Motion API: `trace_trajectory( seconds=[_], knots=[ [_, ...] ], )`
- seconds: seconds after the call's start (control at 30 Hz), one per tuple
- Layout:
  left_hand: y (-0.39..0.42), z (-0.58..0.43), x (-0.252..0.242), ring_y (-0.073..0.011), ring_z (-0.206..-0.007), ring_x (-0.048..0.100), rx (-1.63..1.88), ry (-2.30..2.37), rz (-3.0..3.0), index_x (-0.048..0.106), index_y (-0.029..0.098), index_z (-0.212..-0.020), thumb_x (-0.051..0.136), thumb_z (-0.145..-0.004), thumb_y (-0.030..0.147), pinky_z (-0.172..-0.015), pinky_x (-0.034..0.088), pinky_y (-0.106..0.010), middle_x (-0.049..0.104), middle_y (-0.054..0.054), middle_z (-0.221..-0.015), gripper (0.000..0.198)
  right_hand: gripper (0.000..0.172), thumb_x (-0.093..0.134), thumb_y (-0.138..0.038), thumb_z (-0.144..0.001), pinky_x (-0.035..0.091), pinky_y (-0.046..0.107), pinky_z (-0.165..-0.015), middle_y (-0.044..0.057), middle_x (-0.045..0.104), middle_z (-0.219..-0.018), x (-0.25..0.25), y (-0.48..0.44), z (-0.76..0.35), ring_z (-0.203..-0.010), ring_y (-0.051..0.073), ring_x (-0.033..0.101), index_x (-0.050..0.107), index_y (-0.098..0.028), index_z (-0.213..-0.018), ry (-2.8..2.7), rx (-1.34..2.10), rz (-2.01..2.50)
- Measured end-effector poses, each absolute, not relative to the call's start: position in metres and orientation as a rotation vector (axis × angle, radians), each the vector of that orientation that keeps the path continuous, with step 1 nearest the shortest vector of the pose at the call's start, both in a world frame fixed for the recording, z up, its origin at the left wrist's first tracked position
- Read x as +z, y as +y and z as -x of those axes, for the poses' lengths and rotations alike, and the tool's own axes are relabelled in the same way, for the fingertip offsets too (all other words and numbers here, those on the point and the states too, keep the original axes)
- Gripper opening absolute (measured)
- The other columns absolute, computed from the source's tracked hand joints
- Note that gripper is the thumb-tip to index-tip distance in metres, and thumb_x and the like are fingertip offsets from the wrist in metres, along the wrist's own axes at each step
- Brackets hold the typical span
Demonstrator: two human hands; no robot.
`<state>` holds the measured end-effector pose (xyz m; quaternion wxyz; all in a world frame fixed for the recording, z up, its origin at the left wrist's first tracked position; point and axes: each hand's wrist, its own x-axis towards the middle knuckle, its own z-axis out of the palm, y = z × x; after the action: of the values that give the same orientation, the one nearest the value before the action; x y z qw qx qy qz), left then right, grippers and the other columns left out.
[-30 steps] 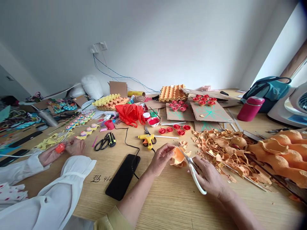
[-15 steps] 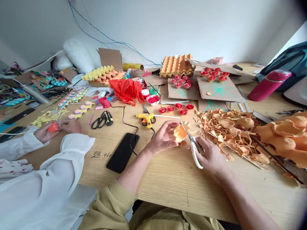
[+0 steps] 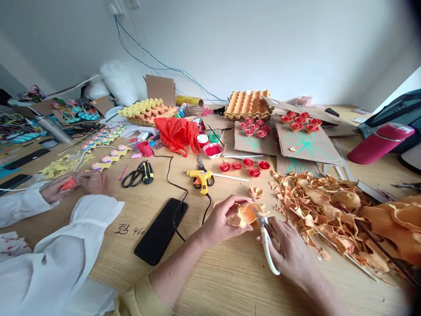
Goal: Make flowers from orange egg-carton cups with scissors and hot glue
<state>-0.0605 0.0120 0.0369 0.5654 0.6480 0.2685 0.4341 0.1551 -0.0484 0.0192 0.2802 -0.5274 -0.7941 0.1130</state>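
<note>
My left hand [image 3: 223, 218] pinches an orange egg-carton cup [image 3: 246, 214] just above the wooden table [image 3: 230, 281]. My right hand [image 3: 289, 250] grips white-handled scissors [image 3: 267, 239], and their blades reach into the cup's edge. A small finished orange paper flower [image 3: 255, 192] lies just behind the cup. Several red paper roses [image 3: 244, 165] sit in a row further back.
A pile of orange carton scraps [image 3: 315, 204] lies on the right. A yellow glue gun [image 3: 200, 178], a black phone [image 3: 161, 231] and black scissors [image 3: 136, 174] lie to the left. A co-worker in white sleeves [image 3: 49, 263] holds a small orange thing [image 3: 67, 183] at far left. A pink bottle [image 3: 378, 142] lies at right.
The view has shifted and tilted. My hands with the cup and scissors sit lower and nearer to me; the grip on both is unchanged.
</note>
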Motion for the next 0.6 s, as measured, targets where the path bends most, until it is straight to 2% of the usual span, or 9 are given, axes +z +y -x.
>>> trace_trajectory(
  seconds=[0.2, 0.4, 0.6],
  knots=[
    [0.011, 0.060, 0.026, -0.0247, -0.119, 0.063, 1.017, 0.635, -1.458, 0.061, 0.019, -0.124, 0.085, -0.075, 0.035, -0.102, 0.051, -0.030, 0.066, -0.012, -0.124, 0.056, 0.019, 0.051, -0.031, -0.098, 0.044, 0.030, -0.061, -0.001, 0.057, -0.070, 0.021, -0.051, -0.154, -0.062, 0.018, 0.057, 0.044, -0.025, -0.081, -2.106, 0.275, 1.396],
    [0.011, 0.061, 0.029, -0.0246, -0.121, 0.063, 1.030, 0.617, -1.448, 0.061, 0.020, -0.126, 0.085, -0.076, 0.034, -0.105, 0.049, -0.032, 0.066, -0.011, -0.127, 0.058, 0.026, 0.051, -0.034, -0.099, 0.041, 0.027, -0.054, -0.003, 0.054, -0.063, 0.023, -0.054, -0.153, -0.055, 0.016, 0.053, 0.043, -0.025, -0.076, -2.097, 0.255, 1.387],
    [0.011, 0.059, 0.035, -0.0212, -0.109, 0.066, 1.094, 0.621, -1.418, 0.058, 0.018, -0.116, 0.084, -0.077, 0.038, -0.096, 0.053, -0.030, 0.068, -0.008, -0.112, 0.051, 0.032, 0.050, -0.038, -0.100, 0.038, 0.024, -0.050, -0.005, 0.049, -0.058, 0.017, -0.052, -0.153, -0.049, 0.014, 0.049, 0.038, -0.026, -0.073, -2.068, 0.247, 1.415]
  ],
)
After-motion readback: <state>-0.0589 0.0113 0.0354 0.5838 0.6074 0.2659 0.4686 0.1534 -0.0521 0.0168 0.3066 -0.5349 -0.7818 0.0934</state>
